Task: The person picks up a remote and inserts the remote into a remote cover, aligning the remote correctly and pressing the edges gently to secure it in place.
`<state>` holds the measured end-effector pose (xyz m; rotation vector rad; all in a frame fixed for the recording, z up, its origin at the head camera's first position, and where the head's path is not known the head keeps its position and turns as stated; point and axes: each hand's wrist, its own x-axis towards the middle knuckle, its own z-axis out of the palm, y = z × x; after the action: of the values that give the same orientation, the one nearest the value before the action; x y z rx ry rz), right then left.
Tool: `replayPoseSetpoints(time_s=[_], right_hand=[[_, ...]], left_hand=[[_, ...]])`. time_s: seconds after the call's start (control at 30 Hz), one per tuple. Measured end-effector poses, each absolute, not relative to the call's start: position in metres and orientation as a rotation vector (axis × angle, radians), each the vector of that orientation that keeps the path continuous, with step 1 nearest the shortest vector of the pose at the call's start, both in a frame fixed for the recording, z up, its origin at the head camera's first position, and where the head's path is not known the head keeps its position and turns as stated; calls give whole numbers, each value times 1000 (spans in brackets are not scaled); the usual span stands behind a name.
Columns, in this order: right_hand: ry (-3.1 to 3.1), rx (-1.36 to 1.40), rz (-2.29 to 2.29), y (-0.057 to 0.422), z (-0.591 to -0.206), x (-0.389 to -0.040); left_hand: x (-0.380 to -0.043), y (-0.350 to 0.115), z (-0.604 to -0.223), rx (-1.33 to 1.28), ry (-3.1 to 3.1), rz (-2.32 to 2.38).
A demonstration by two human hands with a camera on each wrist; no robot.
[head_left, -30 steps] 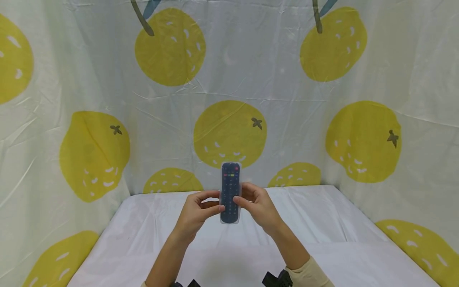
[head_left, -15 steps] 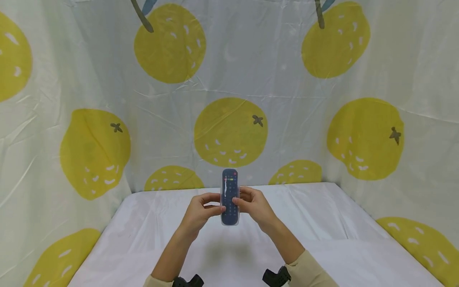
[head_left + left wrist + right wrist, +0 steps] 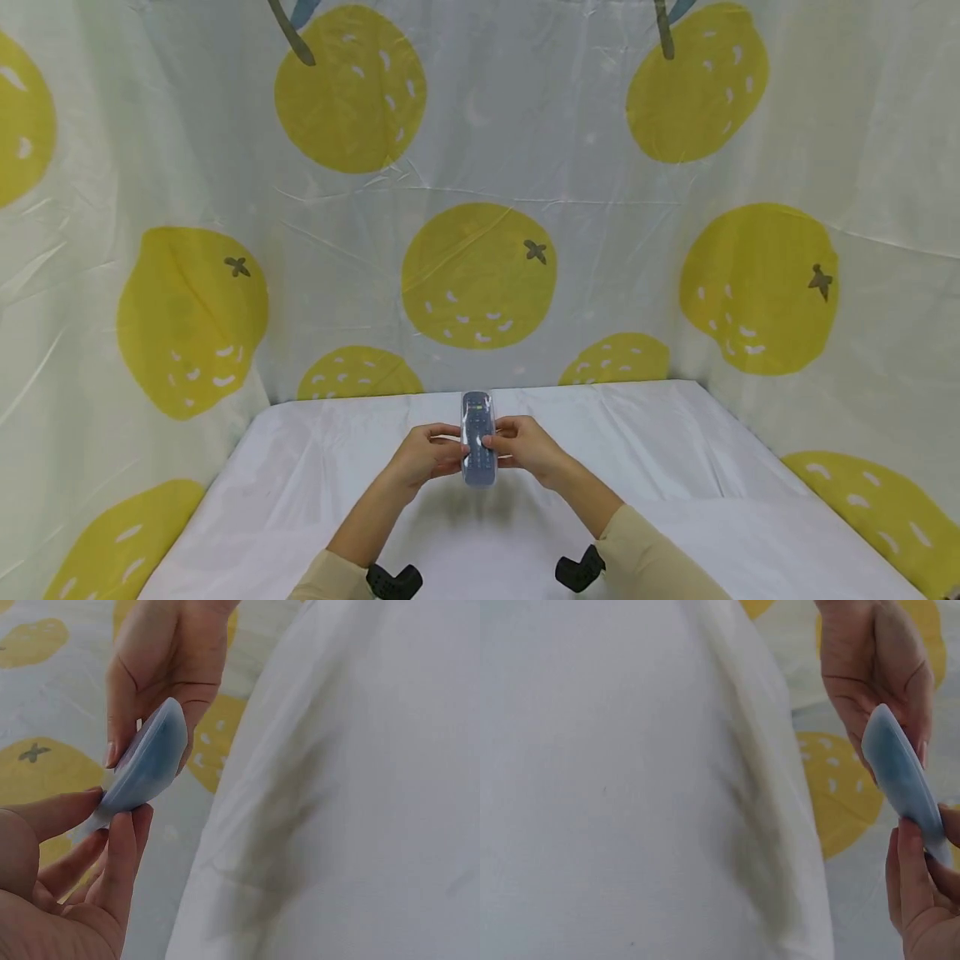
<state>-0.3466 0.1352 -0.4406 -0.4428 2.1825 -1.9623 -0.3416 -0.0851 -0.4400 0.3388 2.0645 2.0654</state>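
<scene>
A dark remote control [image 3: 479, 454] in a clear cover is held up over the white table, its button side facing the head camera and its top end tipped away. My left hand [image 3: 429, 457] pinches its left edge, thumb on the front and fingers behind. From the other side my right hand [image 3: 531, 450] grips the right edge the same way, the thumb lying over the buttons. Both wrist views show the remote's bluish underside and lower end, with the left fingers [image 3: 120, 855] and the right fingers [image 3: 911, 862] supporting it from below.
A white cloth covers the table [image 3: 645, 533], and the hands' shadow falls on it. Behind and at both sides hangs a pale curtain [image 3: 600, 200] printed with large yellow fruit. Black wrist mounts [image 3: 580, 570] sit by the beige sleeves [image 3: 652, 554].
Both hands have lowered the remote toward the table and drawn it slightly left. Its top end has tilted away, so it looks shorter. The grip stays on both edges.
</scene>
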Motion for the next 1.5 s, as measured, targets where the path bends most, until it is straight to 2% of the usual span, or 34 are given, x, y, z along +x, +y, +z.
replayPoseSetpoints(time_s=[0.27, 0.6, 1.07, 1.5], right_hand=[[2252, -304, -1850, 135, -464, -353], [2439, -152, -1679, 132, -474, -354], [2510, -149, -1565, 133, -482, -344], [2557, -183, -1418, 135, -474, -340]], left_hand=[[-349, -75, -460, 206, 2197, 1912], [-355, -71, -473, 175, 2238, 1835], [-350, -75, -488, 175, 2231, 1743], [-345, -75, -480, 223, 2309, 1575]])
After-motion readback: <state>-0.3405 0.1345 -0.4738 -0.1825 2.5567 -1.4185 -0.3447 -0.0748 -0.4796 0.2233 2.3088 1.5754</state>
